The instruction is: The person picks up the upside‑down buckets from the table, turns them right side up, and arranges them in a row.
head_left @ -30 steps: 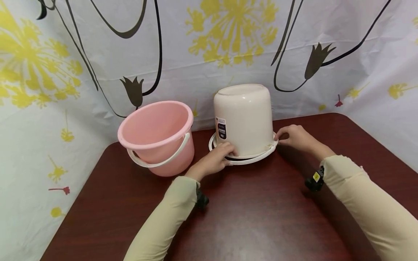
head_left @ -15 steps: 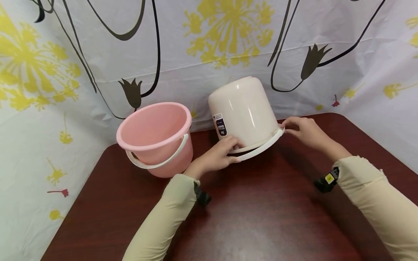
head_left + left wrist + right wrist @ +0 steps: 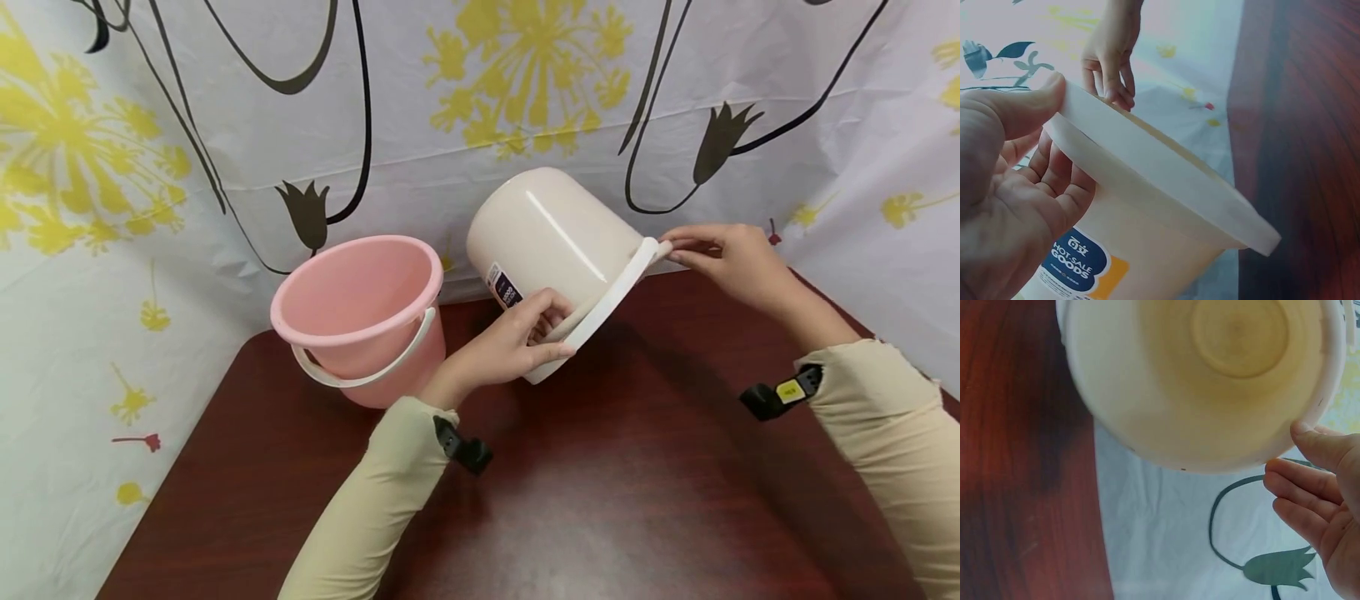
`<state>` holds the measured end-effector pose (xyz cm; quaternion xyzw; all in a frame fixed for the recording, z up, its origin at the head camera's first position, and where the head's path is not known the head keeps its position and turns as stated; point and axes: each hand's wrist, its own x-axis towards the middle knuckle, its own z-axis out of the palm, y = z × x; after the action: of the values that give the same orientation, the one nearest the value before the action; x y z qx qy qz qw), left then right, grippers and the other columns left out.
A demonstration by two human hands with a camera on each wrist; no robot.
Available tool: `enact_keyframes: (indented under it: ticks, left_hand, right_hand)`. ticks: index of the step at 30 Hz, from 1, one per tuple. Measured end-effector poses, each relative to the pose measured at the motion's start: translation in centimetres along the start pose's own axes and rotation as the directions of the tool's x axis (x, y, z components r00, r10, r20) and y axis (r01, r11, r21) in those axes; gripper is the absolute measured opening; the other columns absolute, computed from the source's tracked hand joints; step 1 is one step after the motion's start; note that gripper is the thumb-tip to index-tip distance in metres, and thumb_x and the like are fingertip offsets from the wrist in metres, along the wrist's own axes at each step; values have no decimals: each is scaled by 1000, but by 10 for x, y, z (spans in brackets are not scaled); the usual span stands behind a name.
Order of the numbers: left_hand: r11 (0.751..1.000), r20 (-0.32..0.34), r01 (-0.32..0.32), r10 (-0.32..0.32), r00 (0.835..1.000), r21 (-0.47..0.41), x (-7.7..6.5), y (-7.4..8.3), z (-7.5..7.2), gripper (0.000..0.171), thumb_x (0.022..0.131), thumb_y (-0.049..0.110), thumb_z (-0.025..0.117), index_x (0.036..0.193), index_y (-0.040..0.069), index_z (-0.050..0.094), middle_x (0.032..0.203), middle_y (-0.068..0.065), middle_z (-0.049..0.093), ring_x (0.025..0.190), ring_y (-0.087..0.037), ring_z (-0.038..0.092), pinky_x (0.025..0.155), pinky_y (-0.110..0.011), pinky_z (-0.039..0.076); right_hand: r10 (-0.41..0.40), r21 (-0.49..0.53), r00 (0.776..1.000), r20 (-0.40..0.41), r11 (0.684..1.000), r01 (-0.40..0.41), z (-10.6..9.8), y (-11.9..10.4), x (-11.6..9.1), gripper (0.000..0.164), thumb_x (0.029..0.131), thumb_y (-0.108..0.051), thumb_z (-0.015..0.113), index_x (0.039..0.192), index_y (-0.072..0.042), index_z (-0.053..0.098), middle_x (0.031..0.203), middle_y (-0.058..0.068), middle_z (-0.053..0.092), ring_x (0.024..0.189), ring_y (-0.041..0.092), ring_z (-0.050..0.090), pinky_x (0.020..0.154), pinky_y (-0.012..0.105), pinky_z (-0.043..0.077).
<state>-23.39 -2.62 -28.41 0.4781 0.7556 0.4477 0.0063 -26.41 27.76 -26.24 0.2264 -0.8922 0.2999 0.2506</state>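
Observation:
A cream bucket (image 3: 555,233) is tilted, its base up toward the back left and its mouth facing down to the right. My left hand (image 3: 513,342) grips the near side of its rim, thumb over the white handle (image 3: 1147,156) and fingers curled beneath. On the far right side of the rim, my right hand (image 3: 738,258) pinches the edge between thumb and fingertips. The right wrist view looks into the bucket's bare inside (image 3: 1241,394). A dark label (image 3: 1075,262) shows on its side.
To the left an upright pink bucket (image 3: 360,292) stands on the dark red table (image 3: 600,500), its white handle (image 3: 367,379) hanging down in front. A patterned cloth (image 3: 420,125) hangs behind the table.
The cream bucket, upside down on the table one second ago, has tipped to the left as its right side rose. My right hand has moved up with the rim; the pink bucket has stayed put.

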Motion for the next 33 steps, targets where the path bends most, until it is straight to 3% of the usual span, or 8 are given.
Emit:
enact_keyframes:
  ticks: [8,14,16,19,23,26,30,33]
  left_hand:
    - [991,-81,1,-12,997,-136,-1,8,-6,29,83,-1,65,106,-1,47,90,-8,48,79,-10,47,65,-21,43]
    - [946,-159,0,-54,986,-323,-6,9,-9,27,84,-10,58,107,-8,45,91,-6,47,79,-11,47,68,-22,41]
    - [913,-183,-13,-68,981,-407,-7,10,-10,26,84,-13,53,108,-11,42,91,-5,47,80,-11,46,70,-21,40]
    - [841,-206,-34,-93,974,-539,-10,9,-9,21,87,-15,45,107,-10,41,90,-3,46,80,-11,45,69,-20,40]
    - [719,-235,-65,-140,962,-692,-15,6,-8,18,90,-12,39,105,-2,43,90,-4,47,81,-10,46,66,-19,41]
    - [644,-273,-113,-154,950,-757,-18,4,-10,17,92,5,53,105,1,44,93,-5,49,84,-11,48,71,-21,42]
    - [565,-324,-176,-173,930,-806,-20,1,-12,43,82,26,67,108,1,44,95,-4,53,87,-12,51,77,-25,42]
    - [505,-358,-213,-209,910,-836,-20,-2,-13,46,80,29,68,109,2,46,94,-3,54,85,-12,51,78,-26,42]
  right_hand:
    - [27,6,998,-51,1000,-26,-8,-9,9,22,85,-16,67,104,-6,69,92,-15,63,73,-19,51,63,4,41]
    - [90,110,995,-41,990,-85,-11,-18,18,26,86,-19,65,107,-4,66,87,-21,60,77,-8,54,67,8,41]
    - [127,129,992,-26,984,-123,-12,-20,21,29,87,-22,65,109,-4,65,88,-20,59,78,-5,54,66,11,40]
    - [160,118,987,-3,980,-159,-12,-22,25,32,87,-27,63,111,-4,65,89,-15,59,78,-1,52,65,17,39]
    - [188,82,982,17,979,-189,-12,-24,29,35,87,-30,63,110,-2,65,80,-12,59,73,1,51,61,19,38]
    - [213,82,977,29,973,-214,-11,-25,31,38,87,-31,63,109,-1,65,75,-11,61,68,1,53,60,17,39]
    - [244,126,969,45,960,-248,-10,-22,32,39,87,-28,63,110,3,63,74,-12,63,65,-1,57,59,14,42]
    - [266,167,962,55,948,-271,-8,-17,31,36,86,-22,65,109,6,62,74,-16,63,64,-3,58,58,12,44]
